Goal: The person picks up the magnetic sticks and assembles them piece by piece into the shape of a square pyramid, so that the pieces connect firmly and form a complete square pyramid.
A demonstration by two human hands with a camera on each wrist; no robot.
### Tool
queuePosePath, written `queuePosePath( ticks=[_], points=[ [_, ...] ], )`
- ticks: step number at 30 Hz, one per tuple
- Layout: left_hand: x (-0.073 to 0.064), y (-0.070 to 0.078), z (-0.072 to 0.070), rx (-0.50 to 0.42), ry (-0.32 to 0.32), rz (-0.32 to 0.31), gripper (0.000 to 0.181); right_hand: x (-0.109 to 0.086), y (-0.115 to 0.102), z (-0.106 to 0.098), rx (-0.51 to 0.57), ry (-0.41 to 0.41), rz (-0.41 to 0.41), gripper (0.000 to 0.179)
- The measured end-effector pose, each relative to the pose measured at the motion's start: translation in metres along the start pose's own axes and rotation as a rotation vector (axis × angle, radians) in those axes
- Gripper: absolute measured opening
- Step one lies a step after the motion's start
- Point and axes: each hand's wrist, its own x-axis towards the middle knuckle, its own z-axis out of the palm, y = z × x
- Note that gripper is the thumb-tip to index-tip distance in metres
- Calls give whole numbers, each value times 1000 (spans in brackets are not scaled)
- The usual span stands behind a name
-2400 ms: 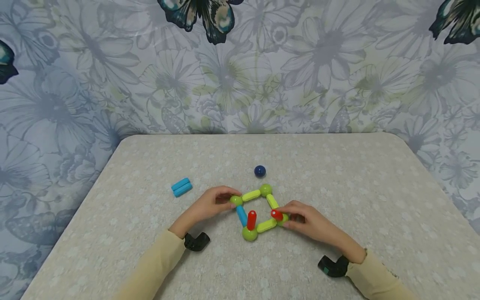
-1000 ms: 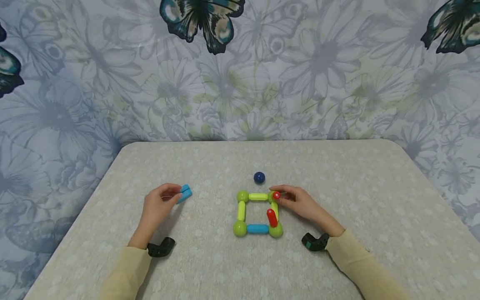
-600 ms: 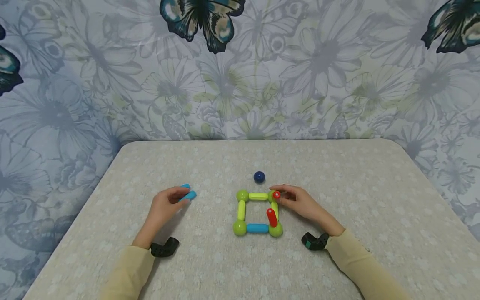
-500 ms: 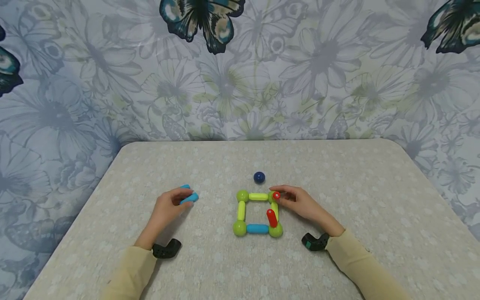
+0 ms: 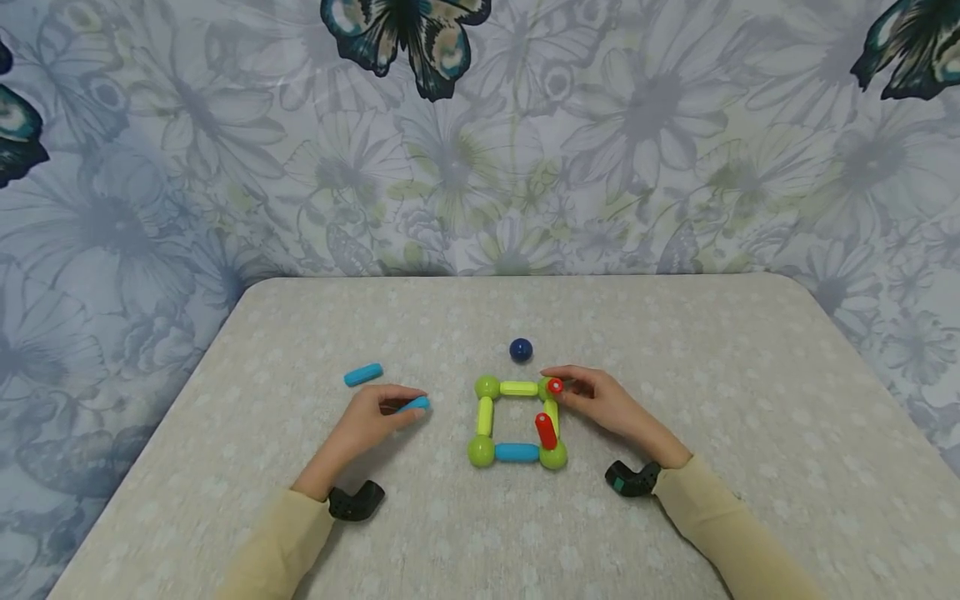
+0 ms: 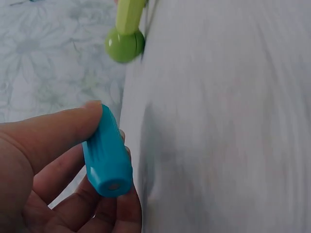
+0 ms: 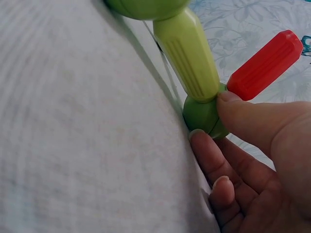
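Note:
My left hand [image 5: 372, 419] pinches a blue magnetic stick [image 6: 108, 155] between thumb and fingers, left of the square frame. My right hand [image 5: 602, 403] grips the green ball [image 7: 200, 116] at the frame's far right corner. Green balls mark the corners of this frame, joined by yellow-green sticks [image 5: 485, 417] on three sides and a blue stick [image 5: 517, 452] along the near side. One red stick [image 7: 265, 65] rises from the gripped ball. Another red stick [image 5: 546, 431] leans up from the near right ball [image 5: 553, 455].
A loose blue stick [image 5: 363, 374] lies on the table beyond my left hand. Behind the frame sits a dark blue ball [image 5: 521, 350]. The cloth-covered table [image 5: 675, 325] ends at a flowered wall.
The frame was turned until square to me. My left hand left its corner, took one of the two blue sticks and carried it right. The right hand stays at the far right corner lately.

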Motion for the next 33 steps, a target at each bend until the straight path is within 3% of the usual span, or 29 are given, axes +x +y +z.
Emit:
queuePosePath(
  ticks=[10, 18, 21, 24, 28, 33],
  points=[
    [0, 29, 17, -173, -101, 53, 30, 1, -2, -1, -6, -6, 7, 35],
    [5, 46, 39, -432, -195, 21, 35, 1, 1, -1, 6, 1, 9, 34],
    [5, 49, 47, -540, -242, 13, 37, 1, 2, -1, 14, 1, 10, 35],
    [6, 47, 54, -623, -274, 52, 35, 0, 1, -1, 19, 0, 15, 35],
    [7, 43, 62, -671, -288, 122, 29, 0, 0, -1, 23, 1, 19, 35],
    [7, 39, 66, -690, -288, 140, 27, 0, -1, -1, 24, -2, 15, 34]
  ],
)
